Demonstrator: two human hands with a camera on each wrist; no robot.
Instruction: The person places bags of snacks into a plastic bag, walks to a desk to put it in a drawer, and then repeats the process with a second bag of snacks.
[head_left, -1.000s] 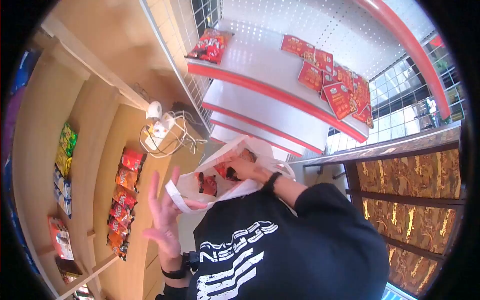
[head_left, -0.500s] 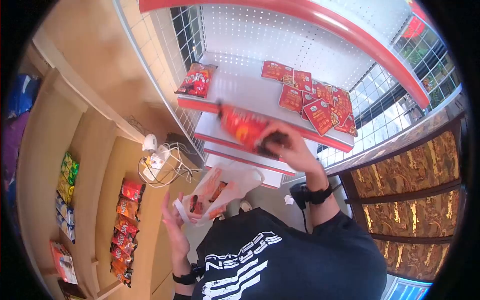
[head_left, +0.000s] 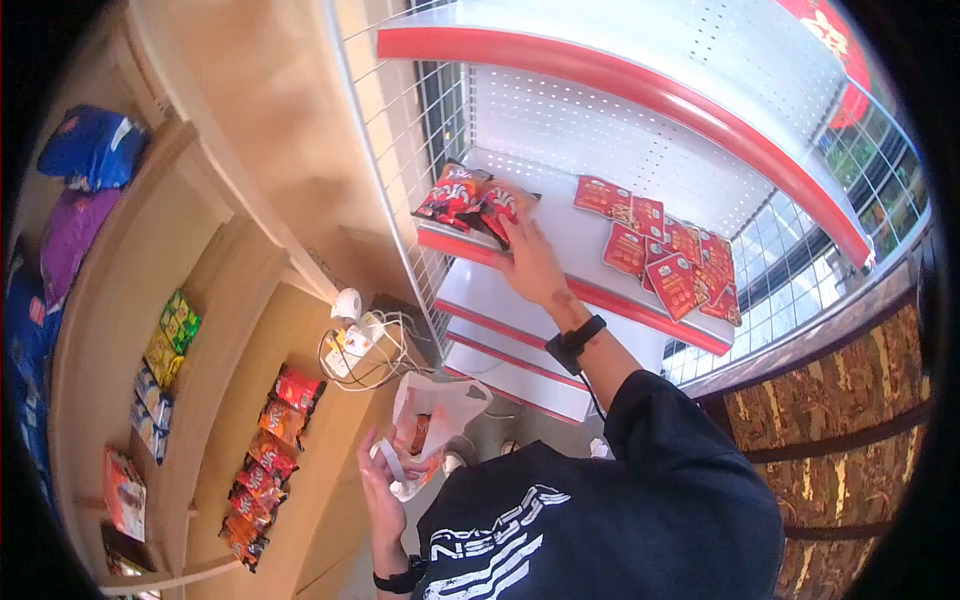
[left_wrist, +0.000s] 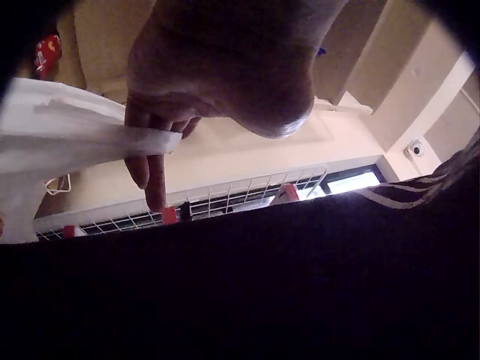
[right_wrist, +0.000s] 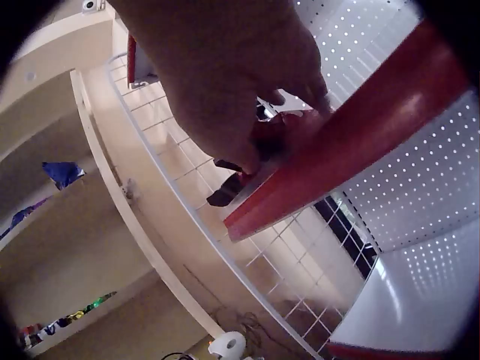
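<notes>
My right hand [head_left: 535, 265] holds a red snack bag [head_left: 499, 207] on the white shelf with the red edge. In the right wrist view, the thumb and fingers lie on either side of that bag, which is partly hidden behind the shelf lip. A similar red snack bag [head_left: 453, 194] stands close on its left. Lower down, a white plastic carrier bag [head_left: 458, 403] hangs from my left hand [head_left: 382, 495], its handle looped over the fingers. Those fingers look straight in the left wrist view. Inside the carrier an orange-red packet [head_left: 421, 432] shows.
Red flat packets [head_left: 672, 262] lie spread on the shelf's right part. White wire mesh [head_left: 398, 170] borders its left side. Coiled cables and a power strip [head_left: 357, 342] rest on the wooden unit's corner. Several snack bags [head_left: 266, 485] line the wooden shelf at left.
My right hand has come out of the carrier with a red snack bag and moved it up onto the shelf beside the other one. The left hand has kept the carrier low.
</notes>
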